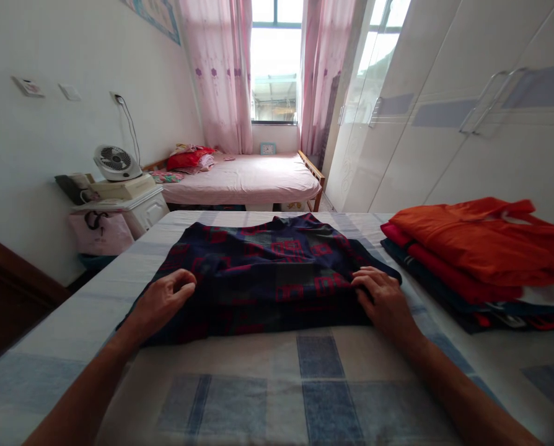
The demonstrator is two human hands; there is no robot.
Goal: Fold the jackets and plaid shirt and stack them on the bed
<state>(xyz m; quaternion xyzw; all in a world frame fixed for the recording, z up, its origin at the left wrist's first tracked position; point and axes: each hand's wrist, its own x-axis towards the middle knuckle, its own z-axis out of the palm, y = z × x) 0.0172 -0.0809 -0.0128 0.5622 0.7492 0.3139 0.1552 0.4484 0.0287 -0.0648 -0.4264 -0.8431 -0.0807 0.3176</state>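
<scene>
A dark navy shirt [253, 266] with red and grey patterned patches lies spread on the bed, its collar end toward the window. Folds run across its middle. At its left side, my left hand [165, 298] has curled fingers pinching the fabric. My right hand [383, 296] is closed on the cloth at the right side, with the thumb beneath the bent fingers. The fingertips of both hands are partly hidden against the dark material. A sleeve extends past my right hand.
The bed has a blue-and-white checked sheet [240, 396]. A pile of folded clothes, topped by an orange garment [472, 241], sits to the right. Beyond are a pink-covered bed [249, 176], a white wardrobe [435, 148], and a fan [116, 162] above a bedside cabinet [149, 210].
</scene>
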